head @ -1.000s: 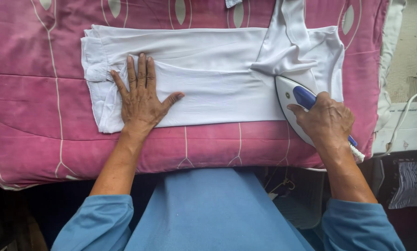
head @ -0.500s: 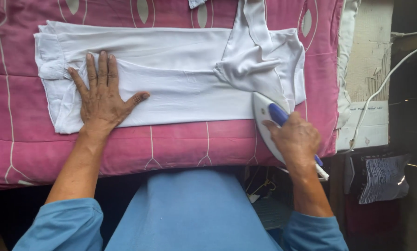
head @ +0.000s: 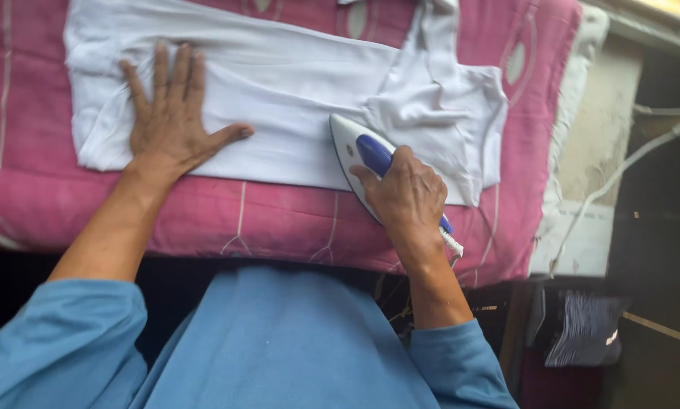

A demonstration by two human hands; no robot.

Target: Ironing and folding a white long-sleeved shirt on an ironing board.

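The white garment [head: 294, 98] lies spread flat across the pink padded cover [head: 279, 220], and everything here I place against it. My right hand [head: 408, 198] is wrapped shut round the blue handle of the white iron [head: 355, 155], fingers curled over the top and thumb tucked along the side. The iron's nose rests on the garment's near edge, a little right of its middle, pointing up and left toward the far side of the cloth. My left hand [head: 171, 117] lies flat on the garment's left part, palm down, fingers spread and pointing away from me, thumb stretched out toward the iron; it presses the cloth taut and stays well apart from the soleplate.

As for how far the work has got, I judge it partly done. The broad stretch of garment between my two hands looks smooth and flat. To the right of the iron, the strap and the bunched fabric below it show folds and creases, and the left end under and beyond my spread hand is rumpled too, so those parts look unpressed.

Beyond the garment's right end, the cover drops away over a white padded edge. Further right a white cord [head: 612, 178] runs down in front of a dark gap, and below it sits a dark striped cloth [head: 582, 333]. Nearest me, below the cover's front edge, are my blue sleeves [head: 75, 341] and the blue front of my clothing.
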